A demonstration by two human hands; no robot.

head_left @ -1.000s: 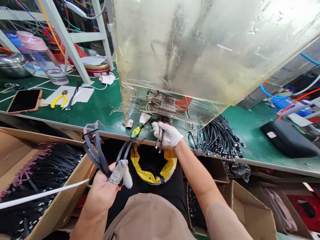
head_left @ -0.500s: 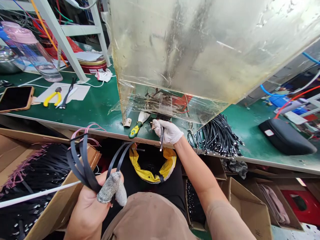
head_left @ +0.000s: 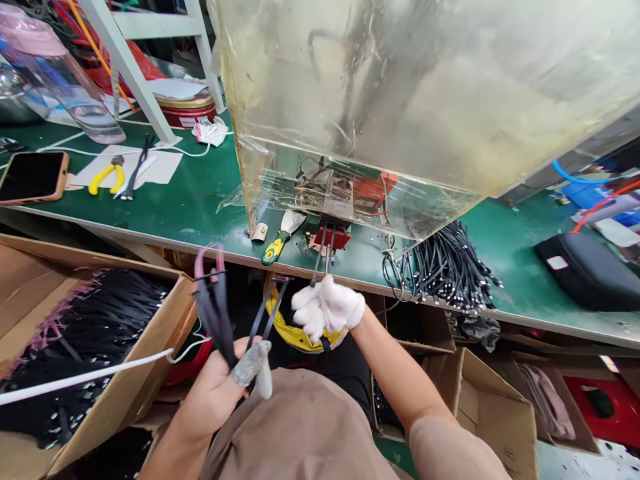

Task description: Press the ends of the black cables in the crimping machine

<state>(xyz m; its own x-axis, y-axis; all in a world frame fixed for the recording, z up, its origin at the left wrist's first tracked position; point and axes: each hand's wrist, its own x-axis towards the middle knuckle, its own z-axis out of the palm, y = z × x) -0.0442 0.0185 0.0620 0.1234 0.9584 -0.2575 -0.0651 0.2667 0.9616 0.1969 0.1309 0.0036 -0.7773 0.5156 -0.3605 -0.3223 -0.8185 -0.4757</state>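
Grey-sleeved fingers [head_left: 253, 363] on the left hand [head_left: 213, 390] clenched flat black cables [head_left: 213, 310] with pink ends; the white-gloved right hand [head_left: 327, 308] gripped thin black leads [head_left: 320, 257] rising to a red fixture [head_left: 333, 237] near the tabletop's [head_left: 200, 213] front edge, beside a yellow-handled scraper [head_left: 277, 243], with bundled black cables [head_left: 445, 270] farther right.

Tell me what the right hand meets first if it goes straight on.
The right hand, in a white glove, points up and to the left, so it would probably meet the front edge of the green workbench first, with the yellow-handled scraper just beyond. Depth is hard to judge from this view.
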